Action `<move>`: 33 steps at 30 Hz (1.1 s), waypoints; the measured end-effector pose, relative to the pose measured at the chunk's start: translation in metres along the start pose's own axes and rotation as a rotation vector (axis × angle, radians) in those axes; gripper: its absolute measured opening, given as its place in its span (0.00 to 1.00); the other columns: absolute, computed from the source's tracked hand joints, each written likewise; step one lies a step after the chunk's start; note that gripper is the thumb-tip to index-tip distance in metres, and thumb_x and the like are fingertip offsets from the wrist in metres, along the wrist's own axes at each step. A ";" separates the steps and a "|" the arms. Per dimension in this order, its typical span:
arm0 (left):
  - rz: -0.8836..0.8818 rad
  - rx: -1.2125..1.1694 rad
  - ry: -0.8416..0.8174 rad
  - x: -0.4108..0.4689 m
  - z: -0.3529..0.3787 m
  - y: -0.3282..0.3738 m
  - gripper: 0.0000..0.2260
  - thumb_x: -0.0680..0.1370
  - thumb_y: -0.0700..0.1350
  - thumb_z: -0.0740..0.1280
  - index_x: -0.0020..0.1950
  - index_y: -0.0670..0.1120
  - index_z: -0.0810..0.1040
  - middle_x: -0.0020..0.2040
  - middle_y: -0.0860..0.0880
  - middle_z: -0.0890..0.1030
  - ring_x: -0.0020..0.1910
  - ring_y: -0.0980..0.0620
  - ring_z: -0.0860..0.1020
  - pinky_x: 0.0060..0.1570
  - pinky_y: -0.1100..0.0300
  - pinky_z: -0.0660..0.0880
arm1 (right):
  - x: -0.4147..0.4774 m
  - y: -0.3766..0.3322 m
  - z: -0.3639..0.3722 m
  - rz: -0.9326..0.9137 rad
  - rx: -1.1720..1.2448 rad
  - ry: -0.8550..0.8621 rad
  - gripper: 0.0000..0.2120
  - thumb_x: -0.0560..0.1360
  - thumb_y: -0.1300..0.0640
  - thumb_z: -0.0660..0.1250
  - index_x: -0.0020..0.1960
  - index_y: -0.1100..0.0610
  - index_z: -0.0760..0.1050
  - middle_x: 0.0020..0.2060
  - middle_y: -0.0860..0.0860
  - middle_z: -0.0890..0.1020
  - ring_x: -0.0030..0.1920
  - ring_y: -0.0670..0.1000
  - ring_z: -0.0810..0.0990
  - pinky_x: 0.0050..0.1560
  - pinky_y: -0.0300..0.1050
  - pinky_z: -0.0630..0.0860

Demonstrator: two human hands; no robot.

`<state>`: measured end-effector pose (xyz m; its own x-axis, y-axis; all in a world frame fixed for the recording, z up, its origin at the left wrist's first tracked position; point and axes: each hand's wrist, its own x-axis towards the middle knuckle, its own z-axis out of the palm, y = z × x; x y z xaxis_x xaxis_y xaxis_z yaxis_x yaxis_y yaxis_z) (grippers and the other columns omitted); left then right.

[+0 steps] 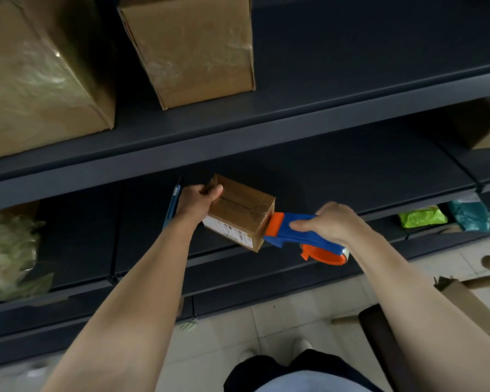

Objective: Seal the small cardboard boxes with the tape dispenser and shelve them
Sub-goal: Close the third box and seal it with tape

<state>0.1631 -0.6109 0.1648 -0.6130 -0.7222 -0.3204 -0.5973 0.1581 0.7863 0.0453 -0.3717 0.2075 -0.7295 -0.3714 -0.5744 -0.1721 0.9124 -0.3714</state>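
Observation:
A small brown cardboard box point(239, 212) with a white label on its near side is held in front of the dark lower shelf point(337, 176). My left hand point(197, 200) grips the box's far left end, thumb on top. My right hand point(334, 222) is closed around the handle of a blue and orange tape dispenser point(303, 236). The dispenser's orange front edge presses against the box's right end, where clear tape runs along the top seam.
Two large taped cardboard boxes point(37, 72) point(193, 49) stand on the upper shelf. A blue pen-like object point(171, 206) lies left of my hand. Plastic wrap point(9, 250) fills the shelf's left; green and teal packets point(422, 216) lie right. A torn box and stool point(464, 295) stand on the tiled floor.

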 end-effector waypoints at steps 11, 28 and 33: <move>-0.013 0.052 0.062 -0.008 0.006 0.000 0.13 0.77 0.57 0.64 0.47 0.48 0.77 0.41 0.52 0.78 0.45 0.51 0.77 0.46 0.56 0.72 | 0.006 -0.022 0.022 -0.030 -0.279 0.492 0.24 0.78 0.42 0.60 0.60 0.62 0.73 0.53 0.58 0.81 0.56 0.60 0.78 0.55 0.50 0.70; -0.012 0.166 0.139 -0.020 0.025 0.005 0.25 0.70 0.66 0.67 0.52 0.46 0.75 0.46 0.52 0.76 0.45 0.52 0.74 0.46 0.58 0.70 | 0.020 -0.087 0.085 0.065 0.859 0.172 0.34 0.71 0.41 0.71 0.65 0.57 0.61 0.62 0.56 0.73 0.60 0.57 0.76 0.56 0.51 0.76; -0.024 0.091 0.158 -0.012 0.022 -0.003 0.22 0.72 0.65 0.67 0.47 0.45 0.79 0.44 0.49 0.81 0.45 0.50 0.79 0.46 0.54 0.76 | 0.031 -0.070 0.083 -0.029 0.840 0.136 0.25 0.76 0.44 0.66 0.66 0.57 0.68 0.58 0.54 0.78 0.58 0.57 0.79 0.58 0.53 0.77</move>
<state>0.1608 -0.5883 0.1547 -0.5139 -0.8219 -0.2457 -0.6594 0.1953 0.7260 0.0900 -0.4614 0.1547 -0.8147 -0.3201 -0.4835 0.3169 0.4525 -0.8336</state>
